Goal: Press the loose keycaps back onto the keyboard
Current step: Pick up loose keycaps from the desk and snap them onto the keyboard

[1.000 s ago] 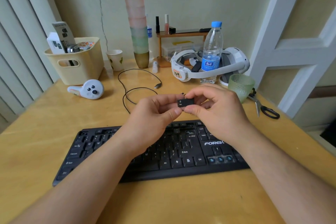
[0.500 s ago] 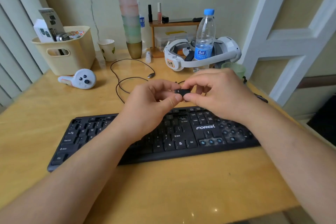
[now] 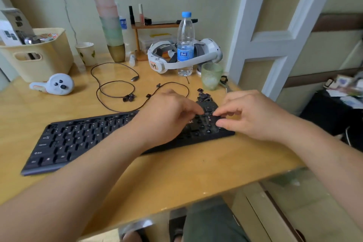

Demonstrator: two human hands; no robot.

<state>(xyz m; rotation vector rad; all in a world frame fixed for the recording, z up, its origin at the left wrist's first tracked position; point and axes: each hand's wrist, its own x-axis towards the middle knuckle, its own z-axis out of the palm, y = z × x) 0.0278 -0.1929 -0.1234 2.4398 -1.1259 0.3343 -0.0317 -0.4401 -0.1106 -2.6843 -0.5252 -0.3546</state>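
A black keyboard [image 3: 82, 137] lies across the wooden table. Both my hands are down over its right end, at the number pad. My left hand [image 3: 169, 116] and my right hand [image 3: 253, 116] meet fingertip to fingertip and pinch a wide black keycap [image 3: 209, 115] low over the pad. Blur hides whether the cap touches the keyboard. A pile of loose keycaps [image 3: 204, 96] lies just behind the keyboard's right end. More loose keycaps [image 3: 129, 98] sit further left near the cable.
A green glass [image 3: 211, 76], water bottle [image 3: 185, 45], white headset [image 3: 208, 53] and scissors [image 3: 224, 82] stand behind the pile. A black cable [image 3: 115, 84] loops mid-table. A white controller [image 3: 57, 84], cream basket [image 3: 37, 55] and cup stack [image 3: 110, 19] are at the back left. The table's edge runs close at the right.
Both hands came down and to the right with the wide keycap, from mid-air above the keyboard's middle to the number pad. The view shifted, uncovering the loose keycaps behind the keyboard.
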